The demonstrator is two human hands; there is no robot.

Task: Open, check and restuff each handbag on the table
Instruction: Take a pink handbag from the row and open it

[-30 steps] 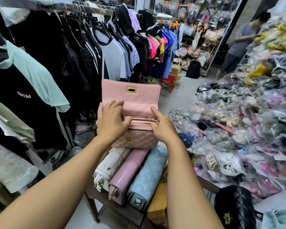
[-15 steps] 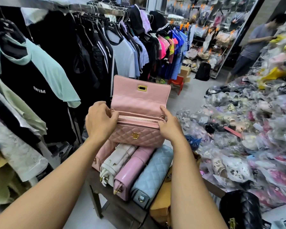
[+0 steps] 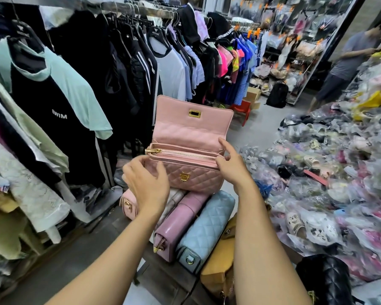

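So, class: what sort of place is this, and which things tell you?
Probably a clothing and accessories shop: a rail of hung shirts, bagged shoes piled up, handbags in a row.

**Single head-worn wide-angle view, looking forward and down**

One view only, so no overlap with another. Camera sits at the person's head, angled forward and down along both bare forearms. Close range: the open pink quilted flap handbag (image 3: 191,159) sits near frame centre, just beyond the left hand (image 3: 149,183) and right hand (image 3: 232,168). Wide lens bends the edges: the rack of hanging dark and pastel shirts (image 3: 75,84) fills the left, the heap of plastic-bagged sandals (image 3: 339,172) the right. Shop aisle recedes at top.
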